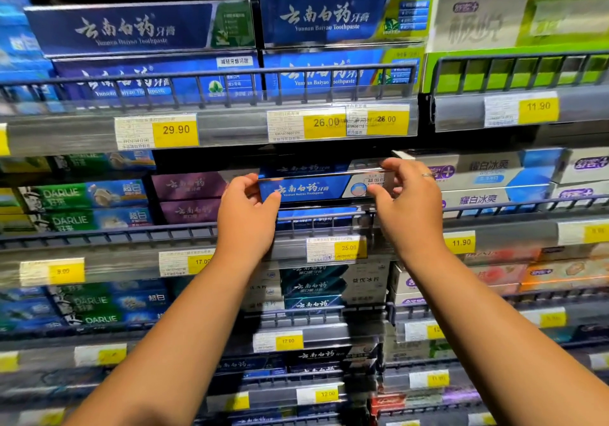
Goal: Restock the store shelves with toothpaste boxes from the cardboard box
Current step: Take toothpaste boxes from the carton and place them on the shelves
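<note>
Forearms rise from the lower edge toward the middle shelf, and at their ends the left hand (245,204) and right hand (408,194) each grip one end of a blue toothpaste box (309,189); thumb and fingers of the left hand pinch its left end, while the right hand's fingers curl over the top with the thumb at the front; the box sits level between the hands, label outward, just above the shelf rail (329,219) and in front of a matching box further back; purple boxes (189,185) lie just left of the left hand, white boxes (484,175) just right of the right hand, a yellow price tag (336,248) below both; the cardboard box is not in view; this looks like the placing step; next the box likely needs easing back over the rail, settling flat on the stack beneath, then both grips loosening together.
</note>
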Demonstrator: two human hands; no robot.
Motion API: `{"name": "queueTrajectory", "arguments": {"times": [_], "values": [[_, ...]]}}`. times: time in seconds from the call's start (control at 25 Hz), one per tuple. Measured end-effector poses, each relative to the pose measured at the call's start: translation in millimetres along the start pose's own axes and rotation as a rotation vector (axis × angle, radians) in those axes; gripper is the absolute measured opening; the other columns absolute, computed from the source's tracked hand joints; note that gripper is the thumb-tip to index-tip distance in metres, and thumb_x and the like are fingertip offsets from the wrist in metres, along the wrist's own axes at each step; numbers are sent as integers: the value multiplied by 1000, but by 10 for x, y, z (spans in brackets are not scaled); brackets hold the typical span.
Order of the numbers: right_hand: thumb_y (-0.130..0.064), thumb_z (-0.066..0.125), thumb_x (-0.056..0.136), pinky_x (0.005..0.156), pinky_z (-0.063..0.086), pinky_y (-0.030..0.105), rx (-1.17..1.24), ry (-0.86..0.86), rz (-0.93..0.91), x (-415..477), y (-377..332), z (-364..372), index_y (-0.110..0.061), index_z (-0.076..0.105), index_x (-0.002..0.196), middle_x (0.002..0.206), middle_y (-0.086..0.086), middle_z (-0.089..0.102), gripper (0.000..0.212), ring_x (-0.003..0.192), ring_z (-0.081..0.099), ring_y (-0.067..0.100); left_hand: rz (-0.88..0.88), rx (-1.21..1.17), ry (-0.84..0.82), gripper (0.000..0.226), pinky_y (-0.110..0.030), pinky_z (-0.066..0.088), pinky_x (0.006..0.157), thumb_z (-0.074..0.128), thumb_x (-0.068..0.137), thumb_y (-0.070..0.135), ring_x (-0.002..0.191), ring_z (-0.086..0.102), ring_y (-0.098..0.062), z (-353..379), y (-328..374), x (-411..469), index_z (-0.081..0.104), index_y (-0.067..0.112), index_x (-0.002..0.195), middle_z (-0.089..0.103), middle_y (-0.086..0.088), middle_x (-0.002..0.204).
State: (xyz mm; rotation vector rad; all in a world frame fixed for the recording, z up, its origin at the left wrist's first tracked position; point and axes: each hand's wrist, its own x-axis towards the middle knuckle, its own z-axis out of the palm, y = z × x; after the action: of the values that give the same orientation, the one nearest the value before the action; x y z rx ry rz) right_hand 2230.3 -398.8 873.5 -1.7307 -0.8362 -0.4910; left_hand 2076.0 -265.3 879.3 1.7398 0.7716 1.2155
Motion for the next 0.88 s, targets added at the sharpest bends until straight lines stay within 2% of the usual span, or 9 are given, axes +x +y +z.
{"name": "queueTrajectory", "arguments": {"times": [0.12, 0.28, 0.48, 0.6, 0.72, 0.8, 0.88], "values": [[-14, 67, 86, 85, 43, 24, -129, -12, -56, -34, 57, 57, -11, 66, 112, 119, 9, 51, 26, 105, 54, 26, 7, 114, -31, 44, -14, 40, 83, 64, 88, 12, 100, 56, -7, -26, -21, 3, 51, 8, 130, 59, -6, 125], [-14, 65, 86, 90, 44, 36, -253, -6, -103, -71, 71, 77, -11, 66, 115, 120, 10, 54, 29, 114, 44, 32, 21, 209, -92, 49, -15, 38, 87, 63, 89, 14, 101, 55, -7, -51, -15, -10, 48, 11, 135, 56, -5, 131], [-17, 67, 85, 95, 43, 49, -325, 4, -99, -102, 73, 83, -14, 64, 117, 125, 10, 51, 32, 116, 40, 34, 76, 262, -157, 46, -15, 39, 85, 64, 87, 18, 99, 59, -7, -47, -78, -2, 51, 17, 132, 58, -4, 127], [-21, 67, 85, 97, 41, 51, -327, -21, -81, -115, 68, 72, -18, 61, 121, 129, 8, 48, 37, 118, 38, 33, 81, 271, -156, 54, -17, 40, 85, 65, 87, 18, 99, 59, -8, -65, -66, -2, 47, 16, 137, 56, -3, 126], [-24, 70, 83, 97, 38, 47, -256, 1, -98, -183, 16, 7, -25, 58, 126, 131, 6, 46, 45, 117, 39, 32, 152, 246, -83, 60, -19, 42, 89, 65, 86, 18, 100, 57, -11, -149, 1, -49, 42, 19, 141, 45, 3, 117], [-24, 70, 82, 98, 37, 44, -193, 28, -74, -253, 10, -58, -26, 59, 125, 129, 5, 47, 45, 118, 40, 30, 266, 233, -65, 52, -12, 38, 89, 65, 86, 17, 101, 53, -8, -177, 46, -125, 49, 22, 135, 45, 7, 116], [-25, 70, 82, 99, 37, 41, -156, 38, -30, -336, 26, -140, -27, 59, 125, 127, 4, 47, 44, 117, 40, 28, 373, 198, -124, 48, -4, 35, 87, 65, 86, 16, 103, 52, -5, -137, 83, -244, 51, 23, 132, 50, 8, 116]]}}
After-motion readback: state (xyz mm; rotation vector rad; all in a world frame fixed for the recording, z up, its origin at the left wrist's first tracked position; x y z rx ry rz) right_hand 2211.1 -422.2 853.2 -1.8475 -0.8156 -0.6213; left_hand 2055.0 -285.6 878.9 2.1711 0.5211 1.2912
